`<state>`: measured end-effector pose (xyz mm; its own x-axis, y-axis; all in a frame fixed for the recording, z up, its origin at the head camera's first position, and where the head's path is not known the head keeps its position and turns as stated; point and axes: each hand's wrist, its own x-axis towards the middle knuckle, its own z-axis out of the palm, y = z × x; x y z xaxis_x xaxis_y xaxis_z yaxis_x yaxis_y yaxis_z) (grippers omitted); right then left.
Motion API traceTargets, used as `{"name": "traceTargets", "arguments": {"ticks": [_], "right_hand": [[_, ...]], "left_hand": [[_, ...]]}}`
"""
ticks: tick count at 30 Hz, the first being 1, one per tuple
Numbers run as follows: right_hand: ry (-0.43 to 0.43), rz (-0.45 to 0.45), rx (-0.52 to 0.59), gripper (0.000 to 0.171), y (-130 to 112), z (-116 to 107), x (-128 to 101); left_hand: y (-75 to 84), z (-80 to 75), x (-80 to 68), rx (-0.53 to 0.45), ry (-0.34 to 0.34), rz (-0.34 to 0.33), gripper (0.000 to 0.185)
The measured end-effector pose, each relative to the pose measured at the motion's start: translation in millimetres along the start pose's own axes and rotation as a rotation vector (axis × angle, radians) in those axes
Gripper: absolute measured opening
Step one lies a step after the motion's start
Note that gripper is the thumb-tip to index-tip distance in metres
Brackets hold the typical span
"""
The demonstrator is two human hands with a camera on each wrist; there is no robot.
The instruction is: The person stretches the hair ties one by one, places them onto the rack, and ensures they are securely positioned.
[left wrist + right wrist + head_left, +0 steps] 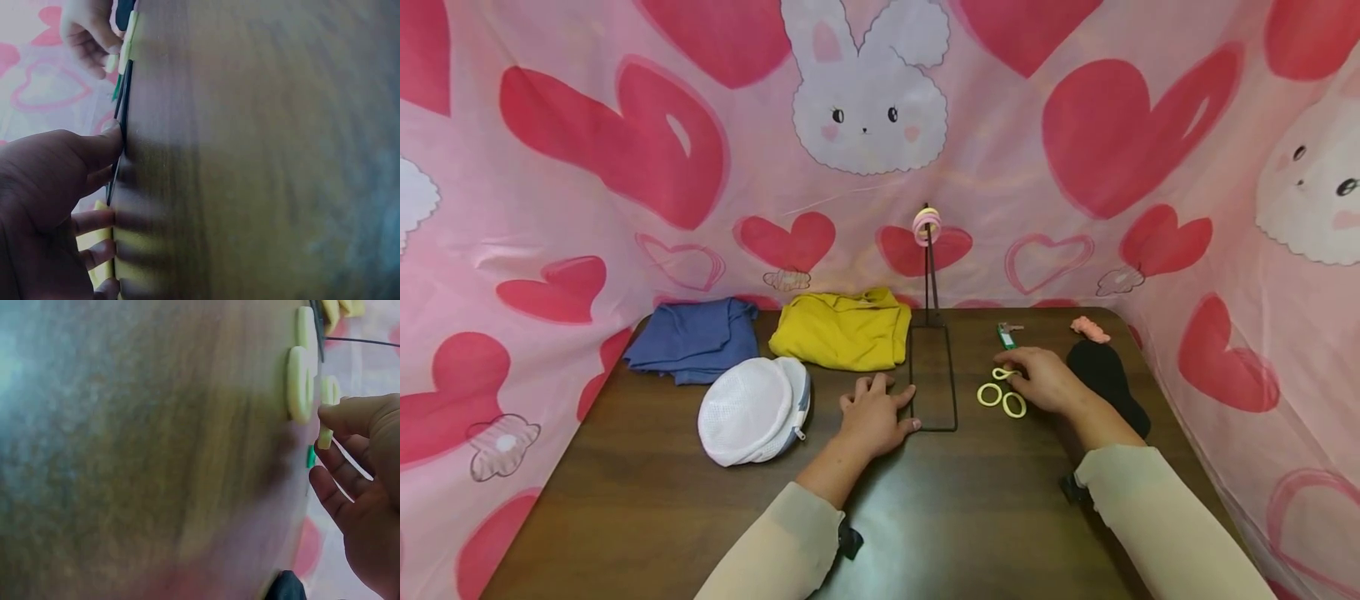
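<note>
- Nearest us, two cream sleeves reach out over the dark wooden counter [625, 500].
- Our left hand [875, 417] lies flat on the counter, its grip relaxed with fingers straight and holding nothing; the thumb tip touches the near left edge of the black wire stand base [934, 383].
- Left of that hand sits a white mesh pouch [752, 410] with a zipper along its right side.
- Our right hand [1043, 379] rests right of the stand base, its grip pinching one yellow ring [1002, 374] between thumb and fingertip; the right wrist view shows this ring lifted off the wood at one end.
- Two more yellow rings [1002, 399] lie flat just near-left of that hand, touching each other.
- A black cloth [1105, 375] lies just right of the right hand.
- Farther back we see a small green item [1007, 335], a pink scrunchie [1090, 328], a folded yellow garment [844, 328] and a blue garment [696, 338].
- The stand's upright pole [931, 275] carries pink and yellow rings [926, 223] at its top.
</note>
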<state>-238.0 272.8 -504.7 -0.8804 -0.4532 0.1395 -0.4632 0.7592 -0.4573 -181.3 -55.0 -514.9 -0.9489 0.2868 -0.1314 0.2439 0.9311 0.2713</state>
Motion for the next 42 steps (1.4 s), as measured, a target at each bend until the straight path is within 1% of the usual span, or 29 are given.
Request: {"name": "traceTargets", "arguments": {"ticks": [6, 9, 17, 22, 26, 30, 37, 42], "right_hand": [[0.074, -0.026, 0.022, 0.032, -14, -6, -7], [0.133, -0.059, 0.036, 0.031, -25, -11, -9], [0.325, -0.217, 0.052, 0.032, -58, -25, -7], [0.430, -0.315, 0.056, 0.032, -79, -37, -4], [0.489, -0.387, 0.065, 0.034, -97, -49, -1], [0.533, -0.438, 0.070, 0.035, -117, -61, 0], [0.650, -0.538, 0.054, 0.027, -145, -78, 4], [0.695, -0.602, 0.125, 0.023, -163, -87, 6]], "left_hand": [[0.0, 0.0, -1.3, -0.011, 0.015, 0.001, 0.063], [0.2, -0.6, -1.5, -0.011, 0.015, 0.004, 0.063], [1.6, -2.2, -3.3, -0.015, 0.014, 0.003, 0.063], [2.0, -2.6, -4.5, -0.020, 0.018, 0.004, 0.063], [2.5, -3.9, -4.6, -0.023, 0.018, 0.008, 0.063], [2.8, -4.7, -4.6, -0.023, 0.017, 0.009, 0.063], [2.0, -2.7, -2.9, -0.011, 0.020, 0.001, 0.063], [1.8, -1.1, -2.0, -0.010, 0.021, 0.002, 0.063]]}}
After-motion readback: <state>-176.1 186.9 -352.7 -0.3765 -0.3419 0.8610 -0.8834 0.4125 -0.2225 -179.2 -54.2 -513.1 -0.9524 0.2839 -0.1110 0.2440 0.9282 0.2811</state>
